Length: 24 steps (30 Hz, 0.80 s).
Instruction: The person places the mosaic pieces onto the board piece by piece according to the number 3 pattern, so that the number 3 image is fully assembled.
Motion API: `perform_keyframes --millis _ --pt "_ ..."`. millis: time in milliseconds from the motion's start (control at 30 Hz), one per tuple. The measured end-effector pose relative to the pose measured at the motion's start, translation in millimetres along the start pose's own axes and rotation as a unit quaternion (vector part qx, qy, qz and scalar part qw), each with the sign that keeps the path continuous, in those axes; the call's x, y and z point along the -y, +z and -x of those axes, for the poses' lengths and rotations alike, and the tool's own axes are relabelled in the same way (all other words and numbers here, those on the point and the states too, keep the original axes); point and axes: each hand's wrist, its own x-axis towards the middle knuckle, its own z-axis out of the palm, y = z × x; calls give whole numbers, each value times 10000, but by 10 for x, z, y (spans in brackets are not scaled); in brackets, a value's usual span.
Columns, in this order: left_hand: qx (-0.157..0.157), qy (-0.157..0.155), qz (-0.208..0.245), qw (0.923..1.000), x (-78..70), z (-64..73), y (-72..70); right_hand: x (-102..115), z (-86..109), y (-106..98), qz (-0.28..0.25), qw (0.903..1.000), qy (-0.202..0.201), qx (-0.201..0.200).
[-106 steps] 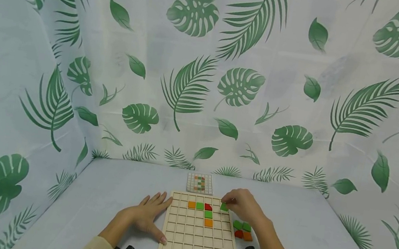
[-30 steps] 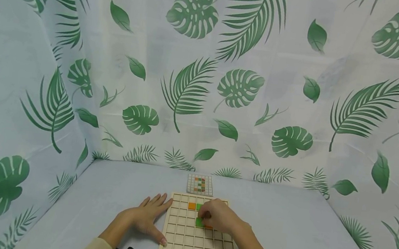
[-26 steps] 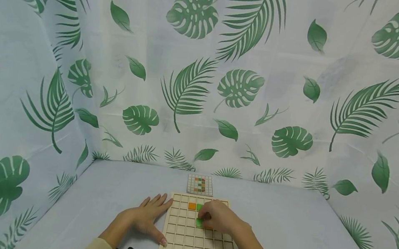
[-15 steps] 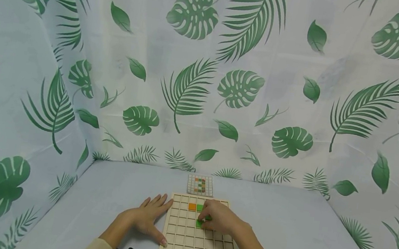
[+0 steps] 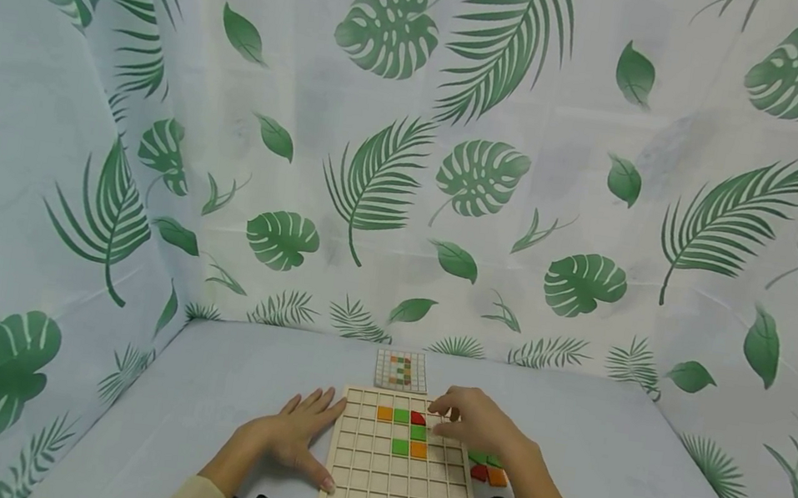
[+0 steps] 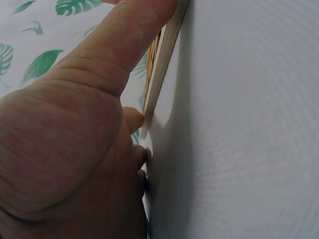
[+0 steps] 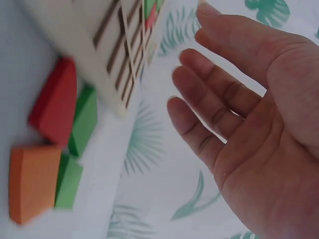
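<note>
A wooden grid board (image 5: 368, 481) lies on the table with orange, green and red tiles in its upper cells. The lowest coloured row pairs a green tile (image 5: 401, 447) with an orange tile (image 5: 419, 449). My left hand (image 5: 295, 433) is spread flat at the board's left side, its thumb and fingertips at the edge. Over the board's upper right part hovers my right hand (image 5: 475, 419), fingers loosely bent with nothing between them. In the right wrist view, the palm of that right hand (image 7: 254, 114) shows bare.
Right of the board sit loose tiles: a red tile (image 7: 55, 104), an orange tile (image 7: 35, 181) and two green ones, partly behind the right forearm in the head view. A small pattern card (image 5: 401, 370) lies beyond the board. Leaf-printed cloth (image 5: 391, 197) hangs behind.
The right hand brought a green tile to the board, set it in a cell left of the lower orange tile, let go and drew back rightward. The left hand has stayed put.
</note>
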Motion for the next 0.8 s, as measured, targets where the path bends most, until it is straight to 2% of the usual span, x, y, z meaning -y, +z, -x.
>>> perform_keyframes --millis 233,367,800 --pt "2 12 14 10000 1 -3 4 -185 55 -97 -114 9988 463 -130" --pt "-6 34 40 10000 0 -4 2 -252 75 -127 -160 9980 584 -153" --pt "4 18 40 10000 -12 -2 4 -361 161 -148 -127 9916 1288 58"
